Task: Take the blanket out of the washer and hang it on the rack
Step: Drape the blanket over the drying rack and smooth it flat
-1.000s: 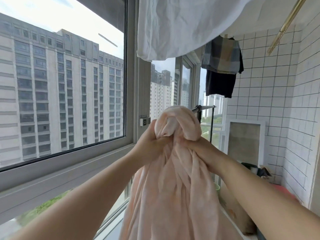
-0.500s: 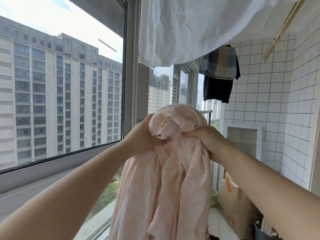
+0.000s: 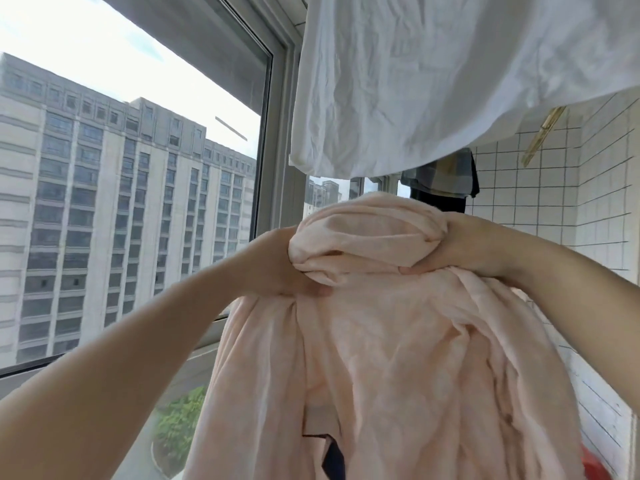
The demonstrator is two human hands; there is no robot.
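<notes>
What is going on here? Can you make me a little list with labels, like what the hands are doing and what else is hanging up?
Place: a tiled balcony beside a big window
Left hand: grips the bunched top of the pink blanket
Right hand: grips the same bunch from the other side
Blanket: held up high, the rest hanging down loose, not on a rack yet
Hanging above: a white sheet
Hanging behind: a plaid garment over something dark
Outside: a tall grey building

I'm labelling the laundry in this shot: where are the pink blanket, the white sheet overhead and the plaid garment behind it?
pink blanket [image 3: 381,358], head view, on its hanging front folds.
white sheet [image 3: 433,74], head view, on its creased middle.
plaid garment [image 3: 446,176], head view, on the part showing below the sheet.
</notes>
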